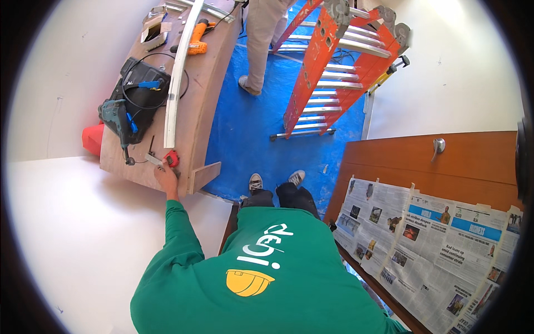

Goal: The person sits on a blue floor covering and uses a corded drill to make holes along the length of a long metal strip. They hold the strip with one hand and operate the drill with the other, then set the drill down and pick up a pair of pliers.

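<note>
My left hand [166, 177] reaches onto the near end of the wooden workbench [196, 119]. Its fingers are closed on a small L-shaped metal tool [153, 160], with a pale block and a thin dark arm, like a small square. Right beside the fingertips lies a red tape measure [173, 158]. A long white strip [177, 83] runs along the bench and ends just beyond the tape. To the left, a corded grey-green power drill [115, 118] rests against a black tool case [146, 92]. My right hand is out of sight.
An orange cordless drill [198, 39] and an open box [154, 30] lie farther up the bench. A red stepladder [328, 72] stands on the blue floor sheet [239, 142]. Another person's leg [260, 47] is by the bench. At right is a brown door [400, 161] with newspaper [423, 234] taped on.
</note>
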{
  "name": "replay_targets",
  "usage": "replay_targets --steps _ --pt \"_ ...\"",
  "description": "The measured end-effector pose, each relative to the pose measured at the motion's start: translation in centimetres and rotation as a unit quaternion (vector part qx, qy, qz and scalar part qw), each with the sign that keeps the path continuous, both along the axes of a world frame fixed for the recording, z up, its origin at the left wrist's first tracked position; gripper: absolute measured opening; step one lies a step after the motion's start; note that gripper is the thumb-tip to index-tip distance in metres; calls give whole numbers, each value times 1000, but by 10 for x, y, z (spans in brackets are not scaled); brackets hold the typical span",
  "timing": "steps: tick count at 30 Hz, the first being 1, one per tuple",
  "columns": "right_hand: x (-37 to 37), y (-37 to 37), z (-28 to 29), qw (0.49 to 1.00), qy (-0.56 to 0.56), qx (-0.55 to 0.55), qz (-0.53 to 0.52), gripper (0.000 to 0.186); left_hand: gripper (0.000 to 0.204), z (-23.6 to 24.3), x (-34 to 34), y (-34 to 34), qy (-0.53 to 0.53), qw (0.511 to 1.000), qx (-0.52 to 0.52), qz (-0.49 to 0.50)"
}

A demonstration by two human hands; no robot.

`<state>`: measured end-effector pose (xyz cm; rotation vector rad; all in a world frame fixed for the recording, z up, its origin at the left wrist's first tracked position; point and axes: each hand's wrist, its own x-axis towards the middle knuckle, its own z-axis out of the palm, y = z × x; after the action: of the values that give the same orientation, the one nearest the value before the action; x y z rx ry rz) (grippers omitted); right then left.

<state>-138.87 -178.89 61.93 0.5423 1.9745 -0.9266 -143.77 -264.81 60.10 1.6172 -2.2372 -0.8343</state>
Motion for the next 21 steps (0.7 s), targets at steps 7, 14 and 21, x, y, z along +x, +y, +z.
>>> replay_targets --steps 7,14,21 --pt "-37 21 -51 998 18 -49 24 40 77 -21 15 -12 -7 998 -45 38" --pt "-161 11 -60 998 -8 -58 11 44 48 -6 29 31 -196 970 -128 68" --pt "-268 3 -44 989 -119 -88 -28 67 44 37 -22 174 88 988 56 -118"
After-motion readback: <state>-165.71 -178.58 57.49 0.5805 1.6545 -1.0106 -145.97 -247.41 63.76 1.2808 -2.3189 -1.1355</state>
